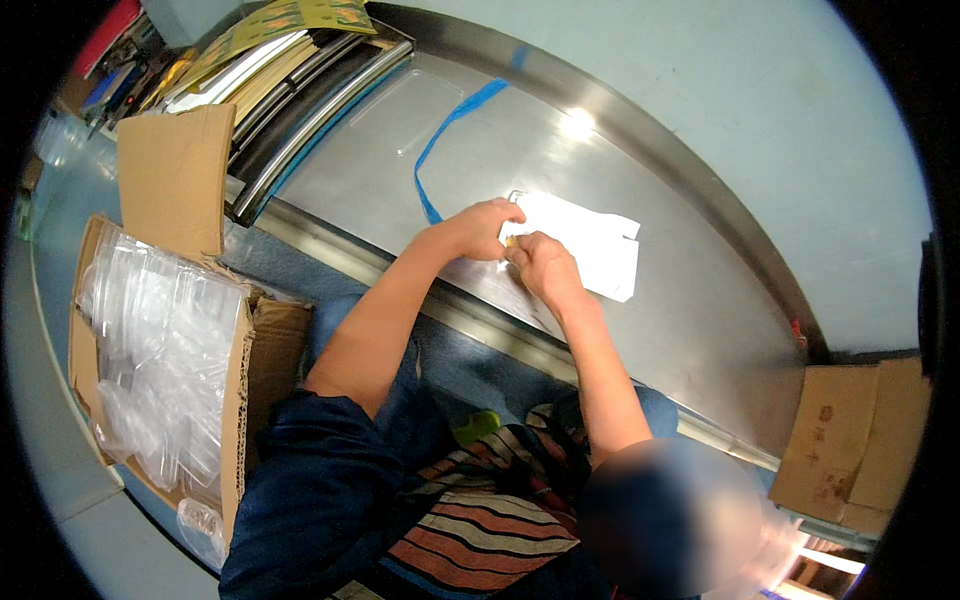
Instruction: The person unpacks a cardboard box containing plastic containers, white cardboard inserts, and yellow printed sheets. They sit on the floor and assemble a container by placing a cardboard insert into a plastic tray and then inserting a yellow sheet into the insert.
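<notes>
A flat white carton point(590, 245) with notched flap edges lies on the steel tabletop, glaring in the light. My left hand point(482, 229) grips its left end, thumb and fingers closed around the edge. Beside it, my right hand point(545, 266) is closed with its fingertips pinching the same end. A small yellowish bit point(512, 242) shows between the two hands, too small to name. The fingers hide most of that end of the carton.
A blue strap point(424, 160) lies on the steel table point(690, 300), which has a raised back rim. At left, an open cardboard box point(243, 400) holds clear plastic pieces; papers point(250, 75) are stacked behind it. Another cardboard box point(825, 440) stands at right.
</notes>
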Available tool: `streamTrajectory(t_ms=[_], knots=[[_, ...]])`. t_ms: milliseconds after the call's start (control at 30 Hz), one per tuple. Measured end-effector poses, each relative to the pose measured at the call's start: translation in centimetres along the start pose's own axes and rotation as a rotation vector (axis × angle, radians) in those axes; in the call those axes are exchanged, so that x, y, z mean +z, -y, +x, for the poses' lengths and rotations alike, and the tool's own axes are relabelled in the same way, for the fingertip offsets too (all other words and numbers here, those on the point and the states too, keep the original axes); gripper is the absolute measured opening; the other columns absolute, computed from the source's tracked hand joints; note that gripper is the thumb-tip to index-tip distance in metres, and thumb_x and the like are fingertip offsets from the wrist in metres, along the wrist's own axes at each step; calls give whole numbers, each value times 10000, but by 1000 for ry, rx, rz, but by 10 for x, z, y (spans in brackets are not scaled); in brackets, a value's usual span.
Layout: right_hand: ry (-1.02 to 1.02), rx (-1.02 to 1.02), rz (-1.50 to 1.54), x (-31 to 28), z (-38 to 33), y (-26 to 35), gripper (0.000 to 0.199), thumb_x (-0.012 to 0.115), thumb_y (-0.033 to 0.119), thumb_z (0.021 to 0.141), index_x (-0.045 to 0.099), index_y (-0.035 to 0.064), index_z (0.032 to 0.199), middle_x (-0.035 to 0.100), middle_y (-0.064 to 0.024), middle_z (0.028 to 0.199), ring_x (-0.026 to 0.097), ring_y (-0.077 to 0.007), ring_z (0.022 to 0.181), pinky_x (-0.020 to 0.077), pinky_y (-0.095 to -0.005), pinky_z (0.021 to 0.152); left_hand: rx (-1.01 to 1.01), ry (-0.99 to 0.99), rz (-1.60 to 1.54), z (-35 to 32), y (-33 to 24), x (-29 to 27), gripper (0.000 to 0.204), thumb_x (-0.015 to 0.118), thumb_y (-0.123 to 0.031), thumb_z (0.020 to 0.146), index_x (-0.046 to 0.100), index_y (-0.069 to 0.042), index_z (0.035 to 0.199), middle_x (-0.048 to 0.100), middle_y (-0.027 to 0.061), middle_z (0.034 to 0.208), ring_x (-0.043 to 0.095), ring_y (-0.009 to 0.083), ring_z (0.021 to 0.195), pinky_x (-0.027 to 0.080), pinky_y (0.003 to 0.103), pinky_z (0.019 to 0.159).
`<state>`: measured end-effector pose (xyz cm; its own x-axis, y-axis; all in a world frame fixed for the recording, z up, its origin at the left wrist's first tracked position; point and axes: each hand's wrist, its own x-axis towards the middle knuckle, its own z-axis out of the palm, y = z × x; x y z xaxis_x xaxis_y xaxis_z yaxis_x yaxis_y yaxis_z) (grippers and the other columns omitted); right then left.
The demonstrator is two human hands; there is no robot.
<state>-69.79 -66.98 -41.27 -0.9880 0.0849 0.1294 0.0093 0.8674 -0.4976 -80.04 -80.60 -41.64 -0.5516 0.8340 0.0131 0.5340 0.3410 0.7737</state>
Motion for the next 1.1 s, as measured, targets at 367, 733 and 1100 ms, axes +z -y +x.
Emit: streamTrajectory(t_ms=[367, 733, 1100], knots=[[-66, 49, -51, 8, 6, -3, 215, 530, 188, 808, 637, 3, 780, 621, -202, 818, 604, -372, 743, 484, -442, 705, -389, -319, -118, 15, 5, 30, 164, 662, -125, 628, 602, -2, 720, 627, 161, 755, 610, 287, 722, 471, 370, 640], [-3, -141, -215, -6, 1, -11, 154, 565, 168, 784, 630, 32, 754, 622, -152, 770, 609, -328, 742, 494, -420, 681, -376, -482, 178, 17, -8, 52, 192, 639, -112, 634, 596, 16, 771, 627, 214, 798, 617, 371, 735, 484, 417, 654], [-7, -81, -125, -10, 4, -11, 182, 574, 190, 790, 613, 44, 689, 621, -154, 745, 618, -320, 710, 498, -407, 653, -192, -269, 23, 4, -2, 33, 195, 606, -65, 706, 629, -35, 897, 621, 125, 757, 608, 265, 729, 464, 347, 636]])
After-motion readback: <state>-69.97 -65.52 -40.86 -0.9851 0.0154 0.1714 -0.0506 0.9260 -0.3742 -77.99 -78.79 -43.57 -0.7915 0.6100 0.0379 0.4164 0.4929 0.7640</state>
